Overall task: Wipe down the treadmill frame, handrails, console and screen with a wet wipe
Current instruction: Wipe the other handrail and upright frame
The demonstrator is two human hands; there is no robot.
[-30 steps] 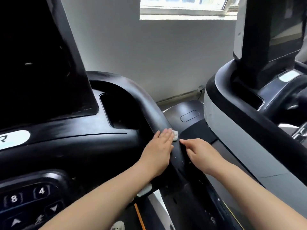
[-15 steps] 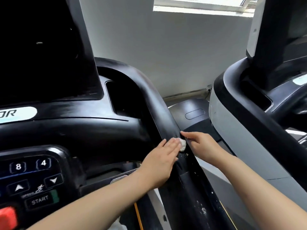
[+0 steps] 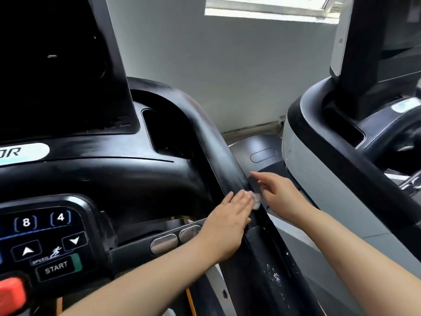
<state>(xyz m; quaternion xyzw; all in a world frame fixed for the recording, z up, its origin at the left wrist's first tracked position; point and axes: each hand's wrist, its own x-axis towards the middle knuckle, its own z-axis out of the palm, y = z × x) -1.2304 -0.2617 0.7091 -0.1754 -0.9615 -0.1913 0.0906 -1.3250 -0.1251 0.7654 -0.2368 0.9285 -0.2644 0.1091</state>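
The black treadmill's right handrail (image 3: 227,160) runs from the console down toward the lower right. My left hand (image 3: 227,224) lies flat on it with straight fingers, pressing a small crumpled white wet wipe (image 3: 256,199) that shows past the fingertips. My right hand (image 3: 276,192) rests on the rail's outer side just beyond the wipe, fingers straight. The dark screen (image 3: 57,65) stands at the upper left above the console (image 3: 91,174). White specks dot the lower rail (image 3: 273,274).
A keypad (image 3: 45,236) with number, arrow and START buttons and a red stop button (image 3: 10,293) sits at lower left. Metal pulse grips (image 3: 173,239) lie under my left wrist. A second treadmill (image 3: 319,156) stands close on the right; grey wall and window behind.
Both hands and the wipe have slid down the handrail toward me, and the view has tilted down, bringing more of the keypad into sight.
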